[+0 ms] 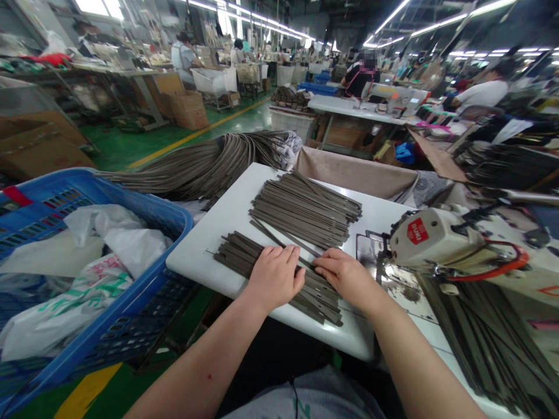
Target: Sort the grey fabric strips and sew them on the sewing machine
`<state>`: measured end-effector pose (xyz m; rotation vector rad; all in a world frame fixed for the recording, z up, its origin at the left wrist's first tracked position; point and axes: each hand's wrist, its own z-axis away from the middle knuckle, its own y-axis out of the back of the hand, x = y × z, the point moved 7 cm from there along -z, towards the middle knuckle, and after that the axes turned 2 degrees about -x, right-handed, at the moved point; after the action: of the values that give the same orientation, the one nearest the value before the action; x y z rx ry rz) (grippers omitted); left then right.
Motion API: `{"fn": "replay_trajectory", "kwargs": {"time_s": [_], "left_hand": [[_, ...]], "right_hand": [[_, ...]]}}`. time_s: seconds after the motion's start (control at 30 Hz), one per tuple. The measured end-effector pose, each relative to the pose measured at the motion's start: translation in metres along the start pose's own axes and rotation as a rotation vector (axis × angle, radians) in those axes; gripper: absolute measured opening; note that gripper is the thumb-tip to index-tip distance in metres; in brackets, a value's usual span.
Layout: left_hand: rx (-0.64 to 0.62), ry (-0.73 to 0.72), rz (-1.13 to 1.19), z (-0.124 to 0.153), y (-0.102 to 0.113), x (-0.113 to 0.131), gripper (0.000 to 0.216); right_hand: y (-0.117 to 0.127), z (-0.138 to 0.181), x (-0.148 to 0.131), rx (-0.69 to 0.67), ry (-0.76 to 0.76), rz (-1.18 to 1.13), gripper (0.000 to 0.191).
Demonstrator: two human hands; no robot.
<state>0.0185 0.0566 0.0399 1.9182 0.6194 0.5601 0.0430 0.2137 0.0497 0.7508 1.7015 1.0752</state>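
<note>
A grey fabric shirt [314,396] fronts the smooth white worktop [218,218]; on a pile of flat grey-brown strips [233,253] the left hand [275,274] rests palm-down, grip unclear; the right hand [343,273] pinches one strip [305,247].

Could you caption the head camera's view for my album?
Left hand and right hand among dark strips on a white table, between a blue basket and a sewing machine.

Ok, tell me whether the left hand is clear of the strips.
No, the left hand rests on the nearer pile of strips.
</note>
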Motion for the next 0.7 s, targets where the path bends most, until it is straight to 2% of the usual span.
{"fn": "replay_trajectory", "kwargs": {"time_s": [0.1, 0.2, 0.27, 0.37, 0.47, 0.7], "left_hand": [[-0.022, 0.006, -0.005, -0.001, 0.001, 0.001, 0.027], [-0.034, 0.005, -0.011, -0.001, 0.004, 0.002, 0.016], [-0.033, -0.005, -0.013, 0.000, 0.005, 0.003, 0.015], [-0.018, -0.013, -0.014, 0.000, 0.007, 0.003, 0.016], [0.001, -0.017, -0.018, -0.001, 0.009, 0.002, 0.017], [-0.023, -0.006, -0.011, -0.001, 0.005, 0.001, 0.014]], "right_hand": [[0.006, -0.003, 0.006, 0.088, -0.040, 0.000, 0.023], [0.010, -0.006, 0.019, 0.205, -0.138, 0.166, 0.026], [0.005, -0.010, 0.025, 0.173, -0.170, 0.266, 0.032], [-0.003, -0.014, 0.028, 0.090, -0.164, 0.360, 0.026], [-0.004, -0.013, 0.027, 0.093, -0.164, 0.430, 0.027], [-0.005, -0.012, 0.029, 0.082, -0.184, 0.391, 0.025]]}}
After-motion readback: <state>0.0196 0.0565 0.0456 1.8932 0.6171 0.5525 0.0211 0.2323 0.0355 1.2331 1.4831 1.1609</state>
